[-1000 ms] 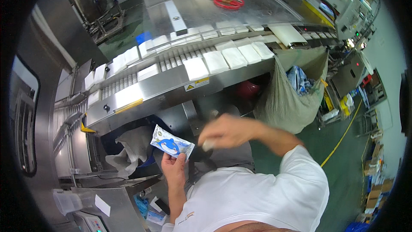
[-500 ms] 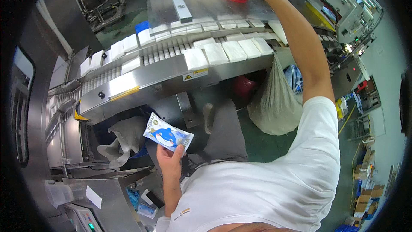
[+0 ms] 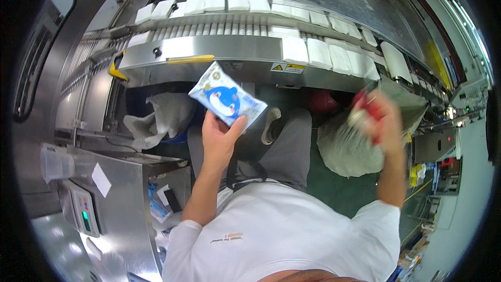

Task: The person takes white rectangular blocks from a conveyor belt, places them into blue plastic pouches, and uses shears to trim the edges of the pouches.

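Note:
A soft white-and-blue packet with a cartoon whale on its front is pinched in my left hand, thumb on the face and fingers behind. It is held tilted in front of the conveyor's near edge. On the right, my right hand is closed around red-handled scissors, both smeared by motion, in front of a pale cloth sack. How far the blades are apart cannot be made out. Stacks of folded white wipes lie along the near side of the conveyor just beyond my hands.
Ahead runs a steel roller conveyor with another row of white stacks behind. The cloth sack hangs below at right. A digital scale, a clear plastic jug and a white card are on the left.
My right hand has come back from the far steel surface, bringing the red-handled scissors near the sack. The view has shifted, and the packet stays in my left hand.

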Action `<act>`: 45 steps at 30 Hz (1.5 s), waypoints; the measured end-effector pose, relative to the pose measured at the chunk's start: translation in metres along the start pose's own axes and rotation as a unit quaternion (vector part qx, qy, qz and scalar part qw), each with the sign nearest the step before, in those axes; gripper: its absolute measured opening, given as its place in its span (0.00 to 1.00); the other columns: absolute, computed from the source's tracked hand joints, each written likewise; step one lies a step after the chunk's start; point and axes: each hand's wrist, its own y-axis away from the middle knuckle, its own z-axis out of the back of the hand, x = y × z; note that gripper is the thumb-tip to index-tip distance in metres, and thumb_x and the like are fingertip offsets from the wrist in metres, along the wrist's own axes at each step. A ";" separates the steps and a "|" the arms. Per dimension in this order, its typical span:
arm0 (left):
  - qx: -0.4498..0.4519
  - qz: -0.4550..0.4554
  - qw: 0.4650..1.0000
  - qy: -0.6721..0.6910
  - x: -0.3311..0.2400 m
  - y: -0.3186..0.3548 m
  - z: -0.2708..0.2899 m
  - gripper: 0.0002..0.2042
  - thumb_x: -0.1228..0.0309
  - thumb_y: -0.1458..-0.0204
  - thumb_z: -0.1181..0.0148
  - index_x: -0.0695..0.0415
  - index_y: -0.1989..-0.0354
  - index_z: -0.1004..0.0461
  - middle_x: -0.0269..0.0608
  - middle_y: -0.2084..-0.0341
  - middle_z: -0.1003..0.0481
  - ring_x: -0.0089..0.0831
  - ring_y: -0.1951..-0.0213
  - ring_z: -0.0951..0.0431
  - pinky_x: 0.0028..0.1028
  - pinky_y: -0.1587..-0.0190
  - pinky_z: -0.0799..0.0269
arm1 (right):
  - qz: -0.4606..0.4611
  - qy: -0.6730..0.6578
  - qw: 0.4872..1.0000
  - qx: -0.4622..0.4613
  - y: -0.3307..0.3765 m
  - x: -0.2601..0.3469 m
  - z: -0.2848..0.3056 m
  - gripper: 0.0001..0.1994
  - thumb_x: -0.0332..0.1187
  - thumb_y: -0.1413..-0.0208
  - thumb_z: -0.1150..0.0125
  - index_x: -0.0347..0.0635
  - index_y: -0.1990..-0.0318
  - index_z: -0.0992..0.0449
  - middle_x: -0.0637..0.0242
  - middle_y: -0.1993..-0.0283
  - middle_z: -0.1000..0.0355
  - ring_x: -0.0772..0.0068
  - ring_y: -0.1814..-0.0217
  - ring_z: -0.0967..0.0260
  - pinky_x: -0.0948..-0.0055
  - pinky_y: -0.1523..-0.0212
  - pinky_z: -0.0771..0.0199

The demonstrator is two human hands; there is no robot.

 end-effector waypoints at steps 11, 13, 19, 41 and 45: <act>0.033 -0.036 0.999 -0.020 -0.017 -0.005 -0.013 0.24 0.81 0.44 0.32 0.63 0.41 0.35 0.42 0.51 0.22 0.27 0.52 0.19 0.27 0.53 0.19 | -0.114 -0.035 0.965 0.233 0.014 -0.067 -0.116 0.16 0.32 0.42 0.27 0.37 0.53 0.28 0.72 0.65 0.28 0.85 0.64 0.34 0.79 0.62 0.30; 0.035 -0.059 0.998 -0.015 -0.014 -0.006 -0.013 0.24 0.81 0.44 0.32 0.63 0.40 0.35 0.42 0.51 0.22 0.27 0.52 0.19 0.28 0.53 0.19 | -0.127 -0.030 0.963 0.237 0.009 -0.058 -0.119 0.14 0.32 0.41 0.28 0.37 0.56 0.28 0.72 0.66 0.28 0.85 0.65 0.32 0.80 0.63 0.29; 0.037 -0.017 0.999 -0.035 -0.018 -0.003 -0.009 0.23 0.80 0.44 0.32 0.64 0.41 0.33 0.42 0.52 0.22 0.28 0.51 0.19 0.29 0.49 0.21 | -0.157 -0.017 0.961 0.225 0.012 -0.049 -0.120 0.13 0.32 0.43 0.26 0.37 0.59 0.25 0.73 0.72 0.27 0.86 0.70 0.32 0.80 0.67 0.29; 0.129 0.199 0.971 -0.020 -0.006 0.033 0.001 0.19 0.78 0.46 0.30 0.64 0.47 0.29 0.42 0.62 0.19 0.26 0.69 0.21 0.26 0.68 0.26 | 0.225 0.623 0.733 -0.154 -0.258 0.021 0.135 0.15 0.43 0.40 0.33 0.39 0.58 0.20 0.56 0.61 0.22 0.56 0.60 0.25 0.58 0.58 0.26; 0.131 0.242 0.961 0.040 -0.015 0.033 0.008 0.18 0.77 0.44 0.31 0.64 0.47 0.29 0.43 0.63 0.20 0.26 0.69 0.22 0.25 0.69 0.26 | 0.377 0.372 0.824 -0.202 -0.178 0.036 0.035 0.15 0.34 0.44 0.31 0.40 0.52 0.23 0.58 0.54 0.22 0.58 0.59 0.24 0.61 0.56 0.25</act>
